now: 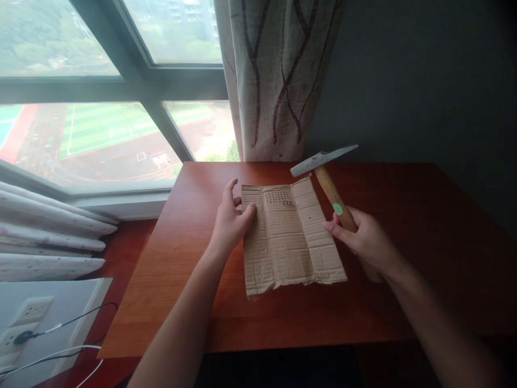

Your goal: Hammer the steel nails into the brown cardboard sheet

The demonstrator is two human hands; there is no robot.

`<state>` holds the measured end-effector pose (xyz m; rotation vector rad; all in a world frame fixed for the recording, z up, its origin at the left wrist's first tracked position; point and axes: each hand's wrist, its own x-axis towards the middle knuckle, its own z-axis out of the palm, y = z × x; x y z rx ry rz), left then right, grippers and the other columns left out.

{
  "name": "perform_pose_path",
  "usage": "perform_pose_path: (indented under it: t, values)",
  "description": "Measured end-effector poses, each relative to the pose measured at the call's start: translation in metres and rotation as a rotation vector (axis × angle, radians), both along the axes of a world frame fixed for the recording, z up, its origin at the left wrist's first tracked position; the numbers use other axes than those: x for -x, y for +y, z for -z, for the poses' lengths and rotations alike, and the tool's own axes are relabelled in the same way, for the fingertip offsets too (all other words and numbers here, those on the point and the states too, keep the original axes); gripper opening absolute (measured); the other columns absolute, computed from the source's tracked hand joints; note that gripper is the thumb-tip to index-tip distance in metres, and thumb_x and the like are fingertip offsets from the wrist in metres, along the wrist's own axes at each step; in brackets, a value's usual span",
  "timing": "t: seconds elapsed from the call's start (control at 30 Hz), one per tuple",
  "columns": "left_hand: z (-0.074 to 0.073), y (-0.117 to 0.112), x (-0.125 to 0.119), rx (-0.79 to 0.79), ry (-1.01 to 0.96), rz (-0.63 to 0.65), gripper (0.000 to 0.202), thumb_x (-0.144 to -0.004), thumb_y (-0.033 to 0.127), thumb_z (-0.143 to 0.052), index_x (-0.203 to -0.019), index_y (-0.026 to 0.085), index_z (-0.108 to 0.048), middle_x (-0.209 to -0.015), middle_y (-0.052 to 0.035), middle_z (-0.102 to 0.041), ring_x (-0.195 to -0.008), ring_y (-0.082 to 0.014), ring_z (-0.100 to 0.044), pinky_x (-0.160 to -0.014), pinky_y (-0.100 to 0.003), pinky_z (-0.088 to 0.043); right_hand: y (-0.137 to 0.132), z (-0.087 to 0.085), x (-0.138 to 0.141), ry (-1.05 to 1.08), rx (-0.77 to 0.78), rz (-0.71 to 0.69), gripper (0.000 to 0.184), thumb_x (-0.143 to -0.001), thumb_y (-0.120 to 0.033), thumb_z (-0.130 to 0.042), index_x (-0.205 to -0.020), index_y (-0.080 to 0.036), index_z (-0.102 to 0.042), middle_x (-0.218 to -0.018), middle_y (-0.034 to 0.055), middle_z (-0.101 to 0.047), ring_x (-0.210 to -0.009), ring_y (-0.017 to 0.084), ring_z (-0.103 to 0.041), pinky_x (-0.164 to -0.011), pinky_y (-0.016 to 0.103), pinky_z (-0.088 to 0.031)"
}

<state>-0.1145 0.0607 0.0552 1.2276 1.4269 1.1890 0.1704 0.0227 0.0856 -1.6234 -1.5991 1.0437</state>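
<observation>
A creased piece of cardboard [288, 245] is over the wooden table, its lower edge torn and ragged. Rows of small holes [277, 197] run across its upper middle, with several small dark nails [287, 202] at their right end. My left hand [234, 218] grips the cardboard's left edge, thumb on top and some fingers hidden behind. In my right hand [369, 240] is a hammer [329, 186] with a wooden handle and a green sticker; its grey metal head points up and away. The right thumb is close to the cardboard's right edge; whether it touches is unclear.
The reddish-brown table [181, 258] stands beside a window [121, 129] overlooking a sports field. A patterned curtain [278, 81] hangs behind it, and another curtain [48, 231] is at left. A wall socket [28, 323] with a plug and cables is at lower left.
</observation>
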Motion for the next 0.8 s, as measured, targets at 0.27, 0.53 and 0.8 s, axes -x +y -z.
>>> perform_pose_path:
  t: [0.27,0.53,0.8]
  values:
    - [-0.005,-0.003,-0.005,-0.035,-0.101,-0.006,0.072,-0.083,0.026,-0.067,-0.149,0.023,-0.038,-0.111,-0.0111,-0.072,-0.080,-0.0181,-0.072,-0.071,-0.029,-0.057,0.007,0.001,0.002,-0.024,-0.059,-0.047,0.028,-0.084,-0.043,-0.069,-0.079,-0.022,-0.051,-0.074,-0.0010,-0.054,-0.067,0.015,-0.046,-0.060,0.028,-0.039]
    - [0.004,0.003,-0.006,-0.040,-0.117,-0.029,0.068,-0.084,0.028,-0.067,-0.147,0.023,-0.040,-0.113,-0.0111,-0.071,-0.077,-0.0159,-0.071,-0.071,-0.028,-0.057,0.018,-0.005,0.006,-0.029,-0.080,0.006,0.031,-0.080,-0.047,-0.071,-0.077,-0.022,-0.052,-0.069,-0.0017,-0.053,-0.058,0.013,-0.043,-0.052,0.027,-0.036]
    - [0.001,0.005,-0.007,-0.045,-0.247,-0.091,0.072,-0.082,0.029,-0.069,-0.147,0.021,-0.040,-0.097,-0.0054,-0.071,-0.079,-0.0157,-0.069,-0.073,-0.027,-0.055,0.028,-0.002,0.008,0.027,-0.094,0.030,0.031,-0.080,-0.045,-0.072,-0.077,-0.022,-0.050,-0.068,-0.0036,-0.048,-0.055,0.011,-0.038,-0.051,0.027,-0.033]
